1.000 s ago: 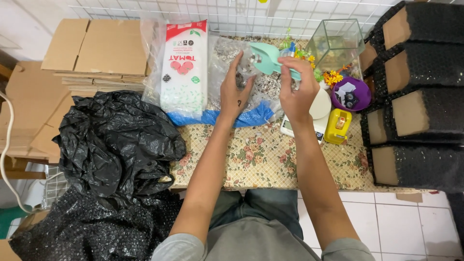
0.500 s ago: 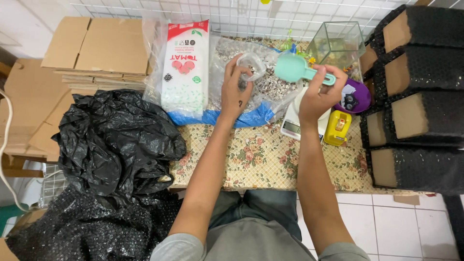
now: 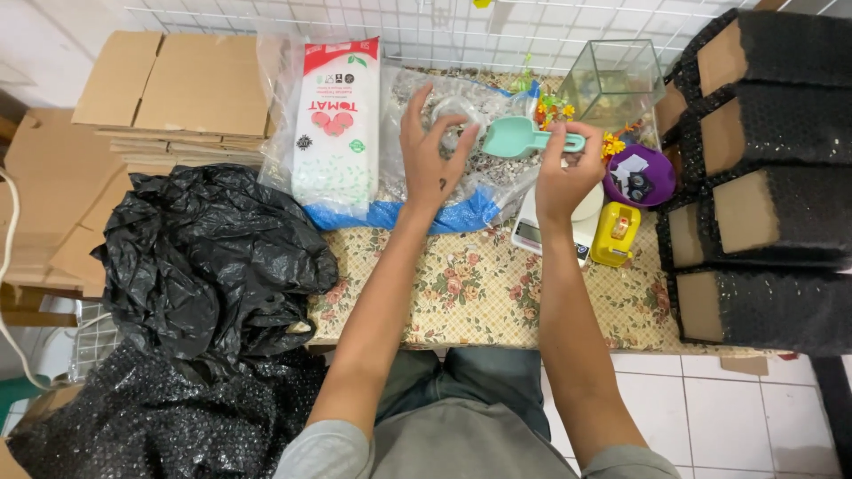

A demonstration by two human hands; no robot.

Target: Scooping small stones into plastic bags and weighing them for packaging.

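Seen from above, a person sits at a table with a floral cloth [image 3: 479, 293], both arms stretched forward. A moment ago the right hand [image 3: 561, 176] held the mint-green plastic scoop [image 3: 519, 137] raised and further to the right, its bowl tipped up; now the scoop has come down and lies level, bowl toward the left hand [image 3: 428, 158], over the open clear bag of gravel [image 3: 484, 168]. The left hand, which half a second ago curled around a small clear plastic bag [image 3: 451, 111], now has its fingers spread, the thin plastic still caught at the fingertips. Judging by this, the scoop is being brought back to the gravel beside the small bag's mouth.

The right hand pinches the scoop's handle between thumb and fingers, closed on it. The left hand is loosely open, touching the small bag, which looks crumpled and see-through; whether anything is inside cannot be told.

The scoop is small, with a short handle and a rounded bowl, and sits between the two hands, just ahead of the right fingers. The gravel is speckled grey and white, in a bag with a blue bottom edge.

Left of the left hand stands a white and red packet [image 3: 335, 124]. Under the right wrist is a white kitchen scale [image 3: 568, 222]; further right, a yellow tape dispenser [image 3: 617, 232], a purple bowl [image 3: 641, 173] and a glass tank [image 3: 617, 84]
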